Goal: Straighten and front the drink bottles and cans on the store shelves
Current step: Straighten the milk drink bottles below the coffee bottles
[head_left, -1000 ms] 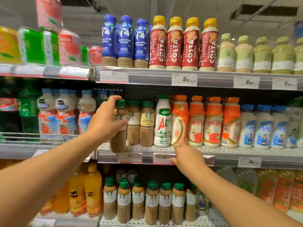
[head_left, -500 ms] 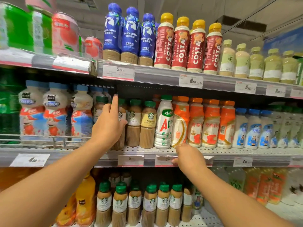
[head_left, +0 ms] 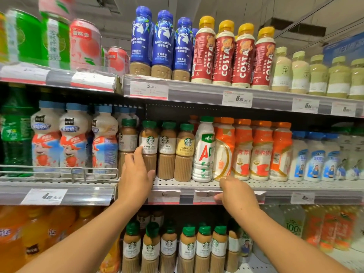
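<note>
On the middle shelf [head_left: 275, 186] stands a row of green-capped Starbucks bottles. My left hand [head_left: 136, 174] grips the lower body of the Caffe Latte bottle [head_left: 149, 142], thumb in front of its base; its label faces forward. Another Starbucks bottle [head_left: 128, 136] stands further back to the left, label turned aside. My right hand [head_left: 236, 192] holds the shelf's front edge, thumb on a price tag [head_left: 204, 195], fingers curled over the lip below an orange-and-white bottle [head_left: 223, 152] whose label is turned sideways. A white AD bottle [head_left: 204, 150] stands between the two groups.
Blue Luckin bottles [head_left: 161, 44], red Costa bottles [head_left: 224, 54] and cans [head_left: 84, 44] fill the top shelf. Milk-drink bottles [head_left: 72, 136] stand left behind a wire rail [head_left: 78, 171]. More Starbucks bottles [head_left: 189, 247] and orange soda [head_left: 33, 233] sit below.
My left hand slid from the Starbucks bottle's cap down to its lower body, and the Caffe Latte label now shows to the front. My right hand stayed on the shelf edge.
</note>
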Tool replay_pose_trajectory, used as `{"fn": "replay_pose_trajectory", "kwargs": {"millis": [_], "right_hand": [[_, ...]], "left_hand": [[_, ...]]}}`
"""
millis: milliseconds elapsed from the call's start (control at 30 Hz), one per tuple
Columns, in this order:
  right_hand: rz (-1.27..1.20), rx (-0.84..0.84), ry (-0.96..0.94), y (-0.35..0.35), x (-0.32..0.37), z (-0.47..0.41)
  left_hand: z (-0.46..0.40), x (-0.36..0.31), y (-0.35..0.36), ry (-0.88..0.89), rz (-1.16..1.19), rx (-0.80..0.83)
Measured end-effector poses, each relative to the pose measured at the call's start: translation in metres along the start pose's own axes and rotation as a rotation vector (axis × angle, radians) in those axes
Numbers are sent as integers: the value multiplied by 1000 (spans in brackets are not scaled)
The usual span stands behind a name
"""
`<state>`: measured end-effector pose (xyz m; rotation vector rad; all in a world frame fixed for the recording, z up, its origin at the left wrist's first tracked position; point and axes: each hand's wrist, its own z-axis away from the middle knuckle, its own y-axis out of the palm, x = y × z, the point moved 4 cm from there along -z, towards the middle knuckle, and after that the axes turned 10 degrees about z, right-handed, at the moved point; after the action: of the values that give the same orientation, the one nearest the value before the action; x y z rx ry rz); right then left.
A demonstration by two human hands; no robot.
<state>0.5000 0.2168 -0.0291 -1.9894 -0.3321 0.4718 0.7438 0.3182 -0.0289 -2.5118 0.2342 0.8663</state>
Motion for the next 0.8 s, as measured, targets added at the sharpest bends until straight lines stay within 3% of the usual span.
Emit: {"fn": "replay_pose_trajectory", "kwargs": {"millis": [100,167,267,300,367,433,567,800], "right_hand": [[-7,15,-9,0,0,-1],[-40,62,8,-3,-6,-3],[-345,-18,78,-24,-34,-17],[-449,-117,111,-38,-46,-24],[-594,-349,176,-71,-69,-43],[-627,-468,191,-96,-81,-64],[-609,-427,165,-115,-79,-101],[-519,-305,153,-111,-59,-125]], "left_hand": [[3,-7,-2,-59,-20,0],[7,-27,-9,30,-68,-40],[9,-90,-20,554,-127,-117],[6,-113,-21,709,-154,-141],[-9,-156,-21,859,-257,-145],[-29,-183,-14,861,-414,-97],[-60,-180,14,679,-635,36],[-60,-167,33,674,-633,-33]]}}
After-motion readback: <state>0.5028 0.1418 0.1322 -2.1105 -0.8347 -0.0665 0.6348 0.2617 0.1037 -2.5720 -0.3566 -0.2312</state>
